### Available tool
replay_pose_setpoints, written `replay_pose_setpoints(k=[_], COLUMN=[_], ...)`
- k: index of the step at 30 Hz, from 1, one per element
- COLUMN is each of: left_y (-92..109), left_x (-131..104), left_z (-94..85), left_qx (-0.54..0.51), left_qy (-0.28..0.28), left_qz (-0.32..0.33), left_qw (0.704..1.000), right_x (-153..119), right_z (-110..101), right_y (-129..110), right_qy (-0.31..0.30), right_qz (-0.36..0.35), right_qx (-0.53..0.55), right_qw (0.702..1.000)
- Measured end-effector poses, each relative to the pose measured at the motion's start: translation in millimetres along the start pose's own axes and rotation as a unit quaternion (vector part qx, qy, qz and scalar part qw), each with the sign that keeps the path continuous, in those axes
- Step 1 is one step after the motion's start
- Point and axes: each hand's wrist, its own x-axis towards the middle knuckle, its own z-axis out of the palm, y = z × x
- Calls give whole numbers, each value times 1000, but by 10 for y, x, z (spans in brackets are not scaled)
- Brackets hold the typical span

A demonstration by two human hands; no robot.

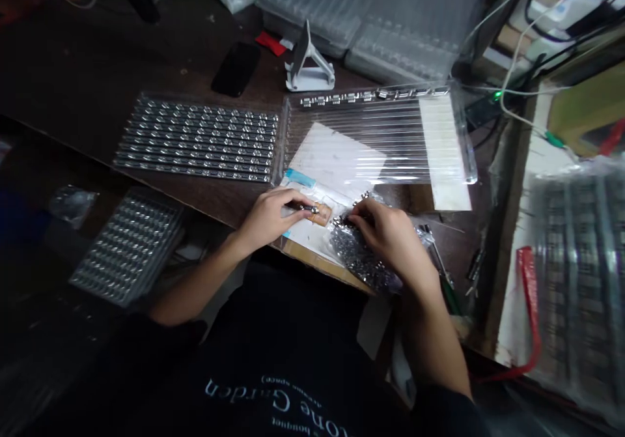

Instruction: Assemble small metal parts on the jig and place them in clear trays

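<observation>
My left hand (pixel 276 214) is closed, thumb and finger pinching a small metal part (pixel 307 208) with a dark body. Just beside its fingertips lies a small orange-brown block (pixel 321 214) on a white board (pixel 336 154). My right hand (pixel 388 228) is also closed, its fingertips pressed together at the edge of a heap of small shiny metal parts (pixel 359 254). What those fingertips grip is too small to make out. Beyond both hands lies a clear ribbed tray (pixel 390 137), with several metal parts (pixel 334 99) lined up along its far row.
A tray filled with rows of parts (pixel 205 139) lies to the left, and another filled tray (pixel 127 248) sits lower down. Behind are a phone (pixel 236 69), a white stand (pixel 310 72) and stacked clear trays (pixel 322 4). A green-handled tool (pixel 449 294) lies right of my right hand.
</observation>
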Motion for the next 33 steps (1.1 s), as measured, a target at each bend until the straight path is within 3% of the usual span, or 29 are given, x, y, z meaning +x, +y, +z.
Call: replay_pose_setpoints(k=[9, 15, 19, 25, 33], left_y=[-36, -28, -1, -26, -35], left_x=[-11, -29, -39, -91, -132], left_z=[48, 52, 53, 23, 18], left_qx=[31, 51, 46, 37, 131], left_qy=[-31, -31, -36, 57, 6], left_qz=[18, 32, 37, 0, -9], left_qw=[999, 998, 998, 998, 991], right_x=[-9, 46, 95, 170, 140], right_z=[-58, 83, 167, 303, 416], right_y=[-56, -136, -201, -269, -413], right_qy=[27, 71, 77, 34, 7], right_qz=[-11, 4, -33, -66, -129], right_qx=[38, 26, 18, 35, -141], right_qw=[999, 997, 996, 997, 982])
